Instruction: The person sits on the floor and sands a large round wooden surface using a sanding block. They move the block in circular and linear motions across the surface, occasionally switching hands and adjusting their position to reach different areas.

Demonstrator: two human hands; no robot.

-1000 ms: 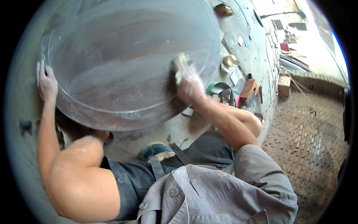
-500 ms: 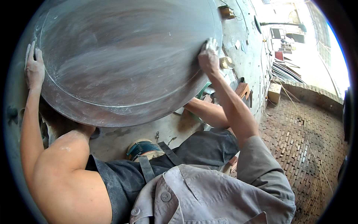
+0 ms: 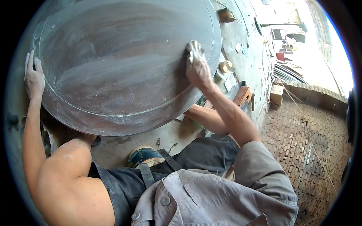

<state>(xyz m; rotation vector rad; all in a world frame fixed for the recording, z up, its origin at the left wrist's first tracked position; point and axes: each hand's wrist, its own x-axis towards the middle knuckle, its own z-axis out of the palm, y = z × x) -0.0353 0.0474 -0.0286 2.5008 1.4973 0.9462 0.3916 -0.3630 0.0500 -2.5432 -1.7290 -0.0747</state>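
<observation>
A large round brown tabletop-like disc (image 3: 120, 67), streaked with pale dust and scored by a ring near its rim, fills the upper left. Against its left edge rests my left hand (image 3: 34, 77), its dusty fingers stretched along the rim and the thumb apart. My right hand (image 3: 198, 71) presses on the disc's right part. Under its whitened fingertips is a small grey-brown pad (image 3: 192, 44), mostly covered, so its kind is unclear. Fingers are bent down over that pad. Below the disc, my bare knee and dark-clad leg show.
A blue-and-cream bucket (image 3: 145, 155) stands between my legs. Right of the disc are a small round tub (image 3: 226, 67), an orange-brown brick-like block (image 3: 242, 96) and scattered scraps. Farther right, a wooden block (image 3: 276, 94) borders brick paving (image 3: 305, 150), crossed by a thin cord (image 3: 315, 150).
My right hand has slid inward to the left from the disc's right rim. The disc has shifted slightly down and left in the picture. My left hand stays at the rim.
</observation>
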